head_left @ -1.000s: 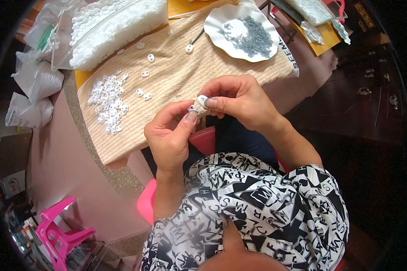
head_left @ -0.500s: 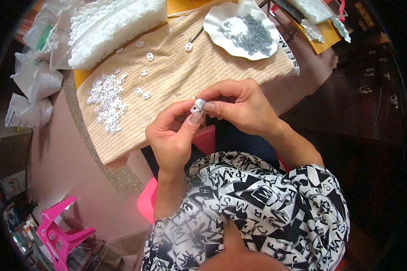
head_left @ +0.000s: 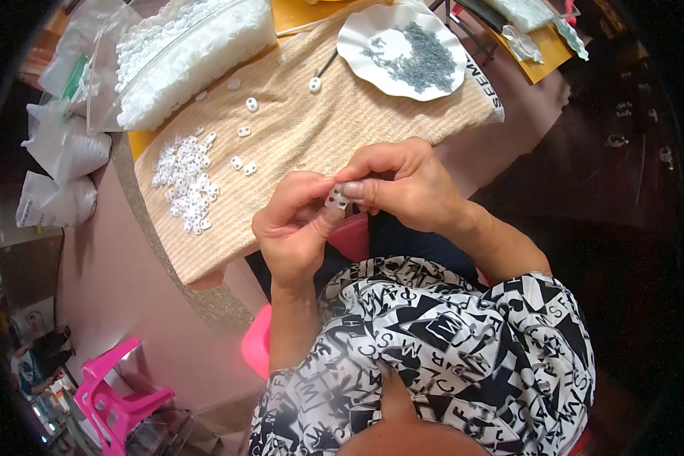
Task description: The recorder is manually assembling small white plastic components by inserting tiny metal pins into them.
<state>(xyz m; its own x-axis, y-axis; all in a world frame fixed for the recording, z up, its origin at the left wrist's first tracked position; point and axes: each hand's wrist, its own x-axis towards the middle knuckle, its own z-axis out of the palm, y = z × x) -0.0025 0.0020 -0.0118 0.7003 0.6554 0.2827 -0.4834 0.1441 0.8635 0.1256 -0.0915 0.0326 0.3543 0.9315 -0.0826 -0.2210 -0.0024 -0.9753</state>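
Observation:
Over the near edge of the cloth-covered table, my left hand [head_left: 295, 228] pinches a small white plastic piece [head_left: 336, 200] with dark holes between thumb and fingertips. My right hand [head_left: 403, 185] meets it from the other side, thumb and forefinger closed on the same piece. Part of the piece is hidden by the fingertips. A pile of similar white two-hole pieces [head_left: 186, 178] lies on the striped cloth [head_left: 296, 129] to the left. Several single ones lie between the pile and my hands.
A clear bin of white pieces [head_left: 197, 64] stands at the back left. A scalloped white plate [head_left: 357, 38] holds small grey parts at the back right. A thin dark tool [head_left: 327, 62] touches one white piece. A pink stool [head_left: 121, 395] stands on the floor at left.
The white piece has turned between my fingertips, and my right thumb and forefinger have closed nearer together over it. The whole view has shifted slightly.

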